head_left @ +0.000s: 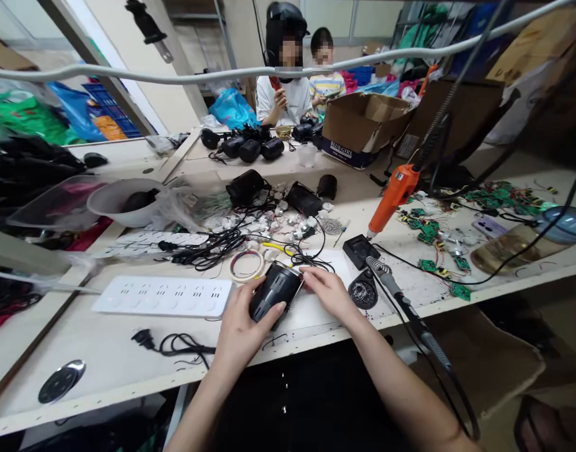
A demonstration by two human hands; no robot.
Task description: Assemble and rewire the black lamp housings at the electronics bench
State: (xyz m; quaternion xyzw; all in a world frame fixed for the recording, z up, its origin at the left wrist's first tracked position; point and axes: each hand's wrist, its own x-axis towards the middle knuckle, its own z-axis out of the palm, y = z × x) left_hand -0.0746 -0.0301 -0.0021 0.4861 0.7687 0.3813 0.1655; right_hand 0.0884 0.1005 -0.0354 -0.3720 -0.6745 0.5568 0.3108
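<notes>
One black housing (277, 289) is held just right of the white power strip (163, 296); your left hand (243, 316) has its grip clamped around it; your right hand (332, 292) is at its rim, grip closure impossible to tell.

Noted cardboard box (342, 125) near capped person (285, 103); saw green bag (24, 118) at far left, purple phone (489, 227) beside clear bottle (507, 249) at right.

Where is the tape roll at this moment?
In the head view, the tape roll lies left of centre, just beyond the left hand and black casing.
</notes>
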